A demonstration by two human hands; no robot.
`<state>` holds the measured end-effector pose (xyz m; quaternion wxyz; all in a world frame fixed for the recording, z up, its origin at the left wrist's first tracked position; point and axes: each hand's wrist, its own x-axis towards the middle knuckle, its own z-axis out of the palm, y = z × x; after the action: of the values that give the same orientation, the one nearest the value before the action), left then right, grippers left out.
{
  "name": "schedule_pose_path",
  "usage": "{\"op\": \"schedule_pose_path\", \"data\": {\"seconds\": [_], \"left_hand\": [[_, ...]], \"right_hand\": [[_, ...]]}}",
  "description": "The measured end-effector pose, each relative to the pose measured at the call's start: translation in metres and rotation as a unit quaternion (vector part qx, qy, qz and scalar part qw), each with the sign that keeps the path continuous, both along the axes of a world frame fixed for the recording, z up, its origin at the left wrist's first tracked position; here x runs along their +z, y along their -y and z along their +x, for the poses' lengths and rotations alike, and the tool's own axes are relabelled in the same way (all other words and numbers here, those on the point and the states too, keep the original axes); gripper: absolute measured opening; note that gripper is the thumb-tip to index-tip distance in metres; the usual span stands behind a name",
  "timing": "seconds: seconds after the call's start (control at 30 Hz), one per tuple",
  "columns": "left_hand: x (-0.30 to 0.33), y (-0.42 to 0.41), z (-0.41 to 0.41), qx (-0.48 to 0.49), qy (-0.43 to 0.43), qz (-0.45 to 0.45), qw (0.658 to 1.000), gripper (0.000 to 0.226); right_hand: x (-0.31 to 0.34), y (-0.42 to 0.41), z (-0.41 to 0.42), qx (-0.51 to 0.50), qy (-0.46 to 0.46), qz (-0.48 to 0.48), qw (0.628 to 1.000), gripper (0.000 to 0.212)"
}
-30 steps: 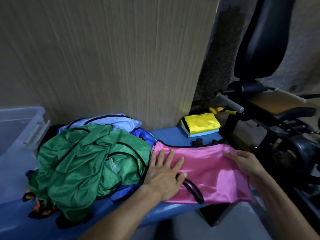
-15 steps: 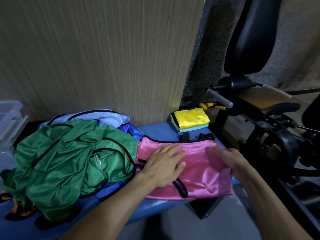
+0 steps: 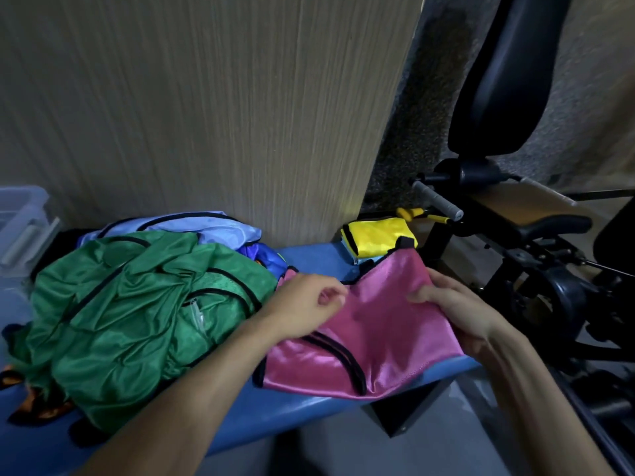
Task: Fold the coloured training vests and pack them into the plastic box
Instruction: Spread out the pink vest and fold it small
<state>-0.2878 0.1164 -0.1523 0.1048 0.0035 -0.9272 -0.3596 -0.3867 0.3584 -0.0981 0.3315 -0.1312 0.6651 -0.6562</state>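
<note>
1. Pink vest (image 3: 364, 324) lies on the blue bench (image 3: 319, 259), just right of the green vest pile (image 3: 137, 314). That pile is our landmark.
2. Right hand (image 3: 457, 314) grips the pink vest's right edge, thumb on top and fingers curled under, lifting that side off the bench, most likely to bring it across for a fold.
3. Left hand (image 3: 305, 307) sits at the vest's left edge, right beside the pile, fingers curled. It seems to pinch the fabric, probably anchoring it, though the contact is blurred.
4. Yellow vest (image 3: 378, 237), already folded, is parked beyond the pink one, well right of the pile, likely waiting for packing.
5. Plastic box (image 3: 24, 231) stands left of the pile, at the frame's edge.
</note>
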Motion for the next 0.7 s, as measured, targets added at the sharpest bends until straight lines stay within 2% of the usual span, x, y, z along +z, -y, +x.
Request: {"op": "schedule_pose_path", "data": {"seconds": [0.07,0.13,0.2,0.27,0.37,0.5,0.57,0.63,0.7], "left_hand": [[0.010,0.013,0.006,0.029,0.036,0.181,0.982,0.015],[0.017,0.021,0.016,0.047,0.087,0.315,0.944,0.018],[0.017,0.026,0.026,0.063,0.120,0.407,0.903,0.029],[0.010,0.032,0.029,0.094,0.133,0.444,0.881,0.038],[-0.005,0.036,0.027,0.156,0.109,0.387,0.902,0.017],[-0.009,0.033,0.026,0.197,0.114,0.254,0.940,0.014],[0.000,0.029,0.029,0.203,0.113,0.194,0.953,0.013],[0.004,0.029,0.032,0.183,0.127,0.122,0.967,0.002],[0.008,0.030,0.036,0.160,0.152,0.065,0.973,0.025]], "right_hand": [[0.006,0.031,0.012,-0.013,-0.051,0.033,0.998,0.056],[0.007,0.071,0.032,-0.025,-0.127,0.080,0.988,0.053],[-0.001,0.111,0.056,0.015,-0.195,0.105,0.975,0.046],[-0.013,0.137,0.075,0.096,-0.206,0.124,0.966,0.043],[-0.024,0.136,0.083,0.156,-0.227,0.161,0.948,0.058],[-0.031,0.094,0.075,0.195,-0.384,0.221,0.875,0.029],[-0.037,0.072,0.074,0.228,-0.413,0.265,0.841,0.040],[-0.045,0.054,0.072,0.248,-0.443,0.300,0.807,0.052],[-0.054,0.043,0.072,0.246,-0.484,0.301,0.784,0.052]]}}
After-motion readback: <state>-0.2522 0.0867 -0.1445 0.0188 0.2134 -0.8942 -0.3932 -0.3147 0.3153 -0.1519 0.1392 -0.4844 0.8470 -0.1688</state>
